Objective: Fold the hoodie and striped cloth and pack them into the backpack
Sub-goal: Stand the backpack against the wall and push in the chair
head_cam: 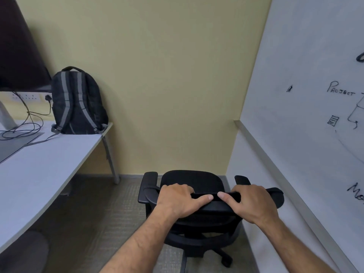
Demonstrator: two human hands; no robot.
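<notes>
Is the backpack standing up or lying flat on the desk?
Standing up. The black backpack with grey straps sits upright at the far end of the white desk, its handle on top, close against the yellow wall.

- backpack [78, 103]: black-ish, dark charcoal, with two light grey stripes running down the shoulder straps
- office chair [192, 186]: plain black all over, seat, armrests, base
- desk [49, 160]: pale grey-white top, silvery grey legs
- mat on the desk [13, 146]: flat mid grey
- cables [25, 123]: dark, nearly black
- wall [157, 75]: soft yellow-beige, kinda buttery, no pattern
- whiteboard [307, 56]: white with black marker scribbles, "PROJECT" readable, plus a silver-grey ledge
- carpet [94, 209]: muddy brown-grey with a faint grid texture
- monitor [17, 46]: very dark, brownish-black
</notes>
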